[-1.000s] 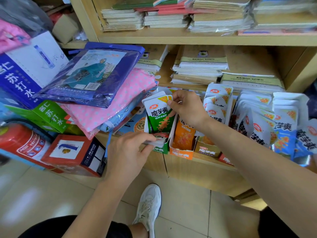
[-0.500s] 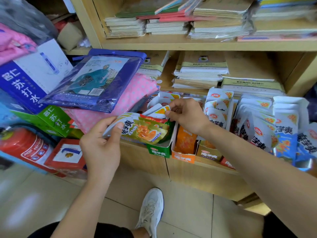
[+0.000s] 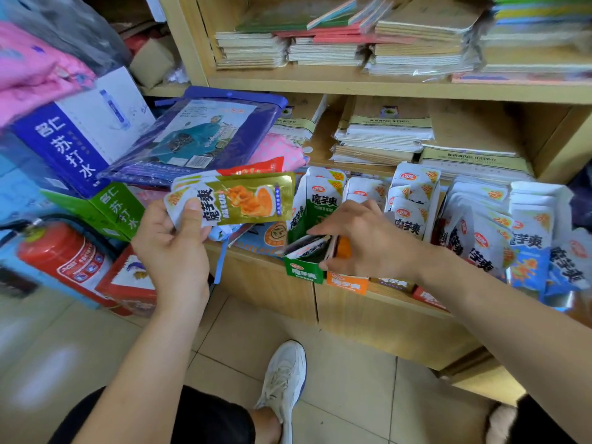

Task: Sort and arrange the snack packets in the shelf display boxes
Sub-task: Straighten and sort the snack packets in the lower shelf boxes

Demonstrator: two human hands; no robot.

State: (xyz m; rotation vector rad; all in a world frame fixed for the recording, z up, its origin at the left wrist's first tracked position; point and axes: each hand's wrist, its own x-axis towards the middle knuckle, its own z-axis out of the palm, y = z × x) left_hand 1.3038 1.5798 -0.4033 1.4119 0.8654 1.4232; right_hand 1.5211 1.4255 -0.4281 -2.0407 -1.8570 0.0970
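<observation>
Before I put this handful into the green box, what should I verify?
1. Left hand has a firm grip on the packet bundle: ok.
2. Bundle is one flavour: not ok, a red packet shows behind the green ones.
3. Green display box has room: ok, it looks mostly hollow.
4. Right hand is clear of the opening: not ok, its fingers reach in.
5. Loose packets inside stand upright: not ok, they lie slanted.
6. Orange box contents are sorted: cannot tell, the right hand hides them.

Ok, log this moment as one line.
left hand: grips snack packets | right hand: fingers in green display box, grip unclear
</observation>
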